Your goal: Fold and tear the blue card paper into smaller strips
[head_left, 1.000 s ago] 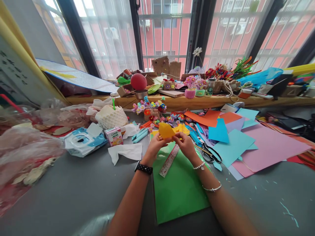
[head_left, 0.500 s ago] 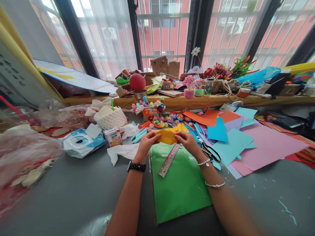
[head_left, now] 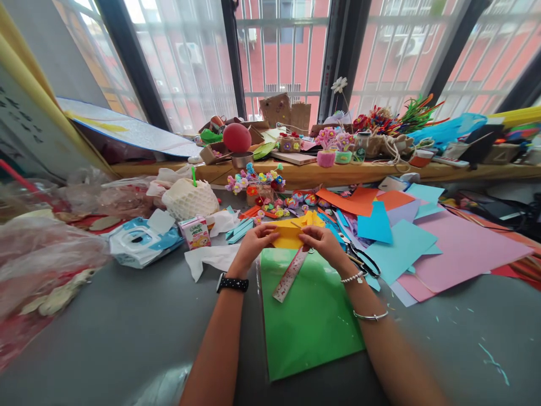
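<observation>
Left hand (head_left: 255, 246): fingers pinched on the left end of a yellow paper. Right hand (head_left: 326, 244): fingers pinched on its right end.

Yellow paper (head_left: 288, 238), one: between both sets of fingers, above the far end of the green sheet. Risk: a skewed crease or torn edge, from uneven pull at the two ends.

Ruler (head_left: 288, 276), one, printed: slanting on the near side, far end close by the right fingers. Risk: knocked askew, should that hand dip.

Green sheet (head_left: 315, 321), one, glossy: beneath and nearer the wearer. Risk: the ruler sliding on its smooth face.

Yellow pieces (head_left: 311, 218), several: just beyond the right fingers. Risk: crushed by a forward push.

White tissue (head_left: 210, 258): beside the left hand. Risk: dragged along by the wrist.

Scissors (head_left: 367, 262), dark-handled: right of the right fingers. Risk: a handle snagged by an outward sweep.

Drink carton (head_left: 196, 232): farther left on the tabletop (head_left: 127, 327). Risk: wetted paper if tipped; contents cannot be told.
</observation>
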Tool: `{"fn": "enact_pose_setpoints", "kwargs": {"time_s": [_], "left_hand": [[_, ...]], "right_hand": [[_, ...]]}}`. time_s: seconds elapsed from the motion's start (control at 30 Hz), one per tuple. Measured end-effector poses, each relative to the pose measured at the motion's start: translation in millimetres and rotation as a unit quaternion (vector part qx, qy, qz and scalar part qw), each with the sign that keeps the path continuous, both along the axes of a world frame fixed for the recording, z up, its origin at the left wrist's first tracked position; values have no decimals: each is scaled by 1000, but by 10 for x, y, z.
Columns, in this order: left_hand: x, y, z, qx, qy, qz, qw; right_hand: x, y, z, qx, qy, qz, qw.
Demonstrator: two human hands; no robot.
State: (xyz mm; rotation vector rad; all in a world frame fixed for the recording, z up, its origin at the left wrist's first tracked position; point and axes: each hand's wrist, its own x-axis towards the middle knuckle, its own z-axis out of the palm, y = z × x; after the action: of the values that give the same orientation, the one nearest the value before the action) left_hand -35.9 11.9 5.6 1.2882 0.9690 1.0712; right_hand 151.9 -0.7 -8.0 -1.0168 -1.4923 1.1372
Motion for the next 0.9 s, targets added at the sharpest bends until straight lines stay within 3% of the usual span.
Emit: {"fn": "enact_pose_setpoints", "kwargs": {"time_s": [0.33, 0.6, 0.77, 0.9], "left_hand": [[56, -36, 23, -19, -36, 11, 999], [68, -22, -11, -18, -39, 36, 998], [74, -64, 29, -16, -67, -4, 998], [100, -73, 36, -34, -33, -6, 999]], "right_hand": [[-22, -12, 12, 3, 83, 7, 996], [-12, -1, -24, 41, 47, -21, 998], [-12, -13, -8, 73, 27, -46, 996], [-15, -27, 13, 109, 3, -46, 993]]}}
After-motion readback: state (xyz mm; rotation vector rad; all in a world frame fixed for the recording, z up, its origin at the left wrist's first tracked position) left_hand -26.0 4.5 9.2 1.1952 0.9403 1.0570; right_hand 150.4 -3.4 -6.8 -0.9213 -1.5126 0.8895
